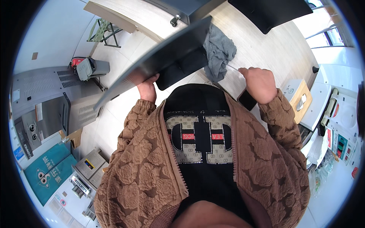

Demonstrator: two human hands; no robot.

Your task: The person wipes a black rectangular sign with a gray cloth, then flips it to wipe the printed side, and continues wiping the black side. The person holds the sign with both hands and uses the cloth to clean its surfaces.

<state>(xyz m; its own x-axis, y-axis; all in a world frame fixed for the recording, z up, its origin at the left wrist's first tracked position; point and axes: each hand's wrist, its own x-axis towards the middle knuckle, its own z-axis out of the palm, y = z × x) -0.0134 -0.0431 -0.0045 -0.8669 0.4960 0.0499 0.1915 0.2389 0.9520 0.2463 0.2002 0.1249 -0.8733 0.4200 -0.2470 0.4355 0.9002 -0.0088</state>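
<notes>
My left hand grips the edge of a large, thin dark panel that stands tilted before me; part of its fingers are hidden behind it. A black part projects from the panel's near side. My right hand is closed around a thin metal rod or tool, whose far end meets a crumpled grey cloth. That cloth lies over the counter's edge, against the panel's right end. A dark phone-like object lies just below my right hand.
The light wood-look counter carries a tissue box at right and a black flat object at the back. A grey metal cabinet stands ahead. At left are a folding stool and steel equipment.
</notes>
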